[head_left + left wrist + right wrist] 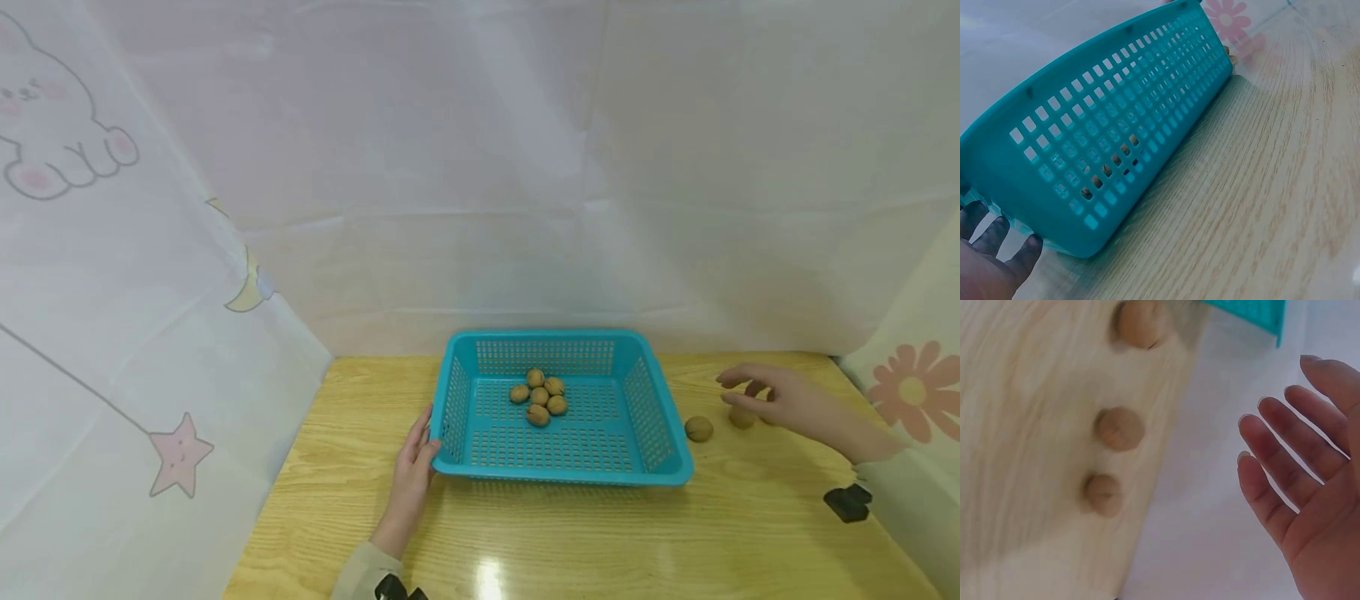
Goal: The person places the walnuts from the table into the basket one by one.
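A blue plastic basket [562,477] with slotted walls rests on the wooden table, holding a cluster of several walnuts [537,415]. At its left side my left hand [411,479] grips the rim, thumb on top and fingers against the outside wall; the left wrist view shows those fingers [994,234] at the basket's corner. To the right of the basket lie three loose walnuts [1119,429] in a row, the rightmost mostly covered by my hand in the head view. Over them hovers my right hand [798,408], fingers relaxed and apart, palm holding nothing in the right wrist view.
The wooden table [345,483] runs up to a pale cloth backdrop [450,208] behind the basket. Printed cloth [247,400] also hangs at the left, with another patterned cloth [926,433] at the right, close to my right forearm.
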A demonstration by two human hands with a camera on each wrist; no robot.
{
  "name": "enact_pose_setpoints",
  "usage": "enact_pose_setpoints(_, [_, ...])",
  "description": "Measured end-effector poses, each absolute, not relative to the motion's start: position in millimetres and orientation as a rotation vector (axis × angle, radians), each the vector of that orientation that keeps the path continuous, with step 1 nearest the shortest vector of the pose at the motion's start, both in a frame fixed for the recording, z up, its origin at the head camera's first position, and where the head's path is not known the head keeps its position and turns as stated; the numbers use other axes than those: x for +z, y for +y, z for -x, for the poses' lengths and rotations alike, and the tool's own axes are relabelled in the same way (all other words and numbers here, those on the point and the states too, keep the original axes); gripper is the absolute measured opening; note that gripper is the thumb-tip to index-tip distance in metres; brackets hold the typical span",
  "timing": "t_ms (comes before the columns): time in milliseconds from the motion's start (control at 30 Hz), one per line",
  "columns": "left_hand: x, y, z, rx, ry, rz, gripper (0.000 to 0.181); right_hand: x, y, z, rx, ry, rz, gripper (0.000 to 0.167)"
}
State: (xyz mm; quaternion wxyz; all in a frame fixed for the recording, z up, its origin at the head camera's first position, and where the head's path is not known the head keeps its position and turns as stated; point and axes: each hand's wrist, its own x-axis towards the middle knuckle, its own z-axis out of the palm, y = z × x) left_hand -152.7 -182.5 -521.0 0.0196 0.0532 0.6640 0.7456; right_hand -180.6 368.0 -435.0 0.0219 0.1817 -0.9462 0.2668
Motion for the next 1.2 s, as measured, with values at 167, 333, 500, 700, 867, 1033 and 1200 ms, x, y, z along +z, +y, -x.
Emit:
enact_pose_setpoints(167, [-520.8,-182.9,153.2,2.312,2.063,-0.161,0.063,-449.5,394.6,178.9,0.822,-2.974,-0.478,0.03])
enact_pose_setpoints(333, [-522.0,-183.6,153.3,2.315,2.055,-0.147,0.063,-468.5,419.6,177.3,0.764,-3.039,-0.371,0.038])
enact_pose_setpoints(500, [-522.5,-184.2,152.5,2.31,2.053,-0.155,0.063,-486.7,440.7,178.9,0.698,-3.082,-0.291,0.049])
enact_pose_setpoints(700, [-524.0,-184.9,153.8,2.313,2.06,-0.17,0.062,-505.5,455.5,182.5,0.729,-3.126,-0.205,0.061])
enact_pose_setpoints(867, [-522.8,-184.5,152.9,2.312,2.056,-0.173,0.062,-515.2,457.0,184.4,0.782,-3.148,-0.194,0.061])
enact_pose_setpoints(1033, [-519.3,-183.1,151.8,2.309,2.051,-0.161,0.062,-519.0,455.2,187.3,0.791,-3.136,-0.209,0.056])
enact_pose_setpoints(1200, [-519.6,-183.8,152.6,2.306,2.053,-0.167,0.062,-519.1,451.0,189.1,0.782,-3.123,-0.202,0.053])
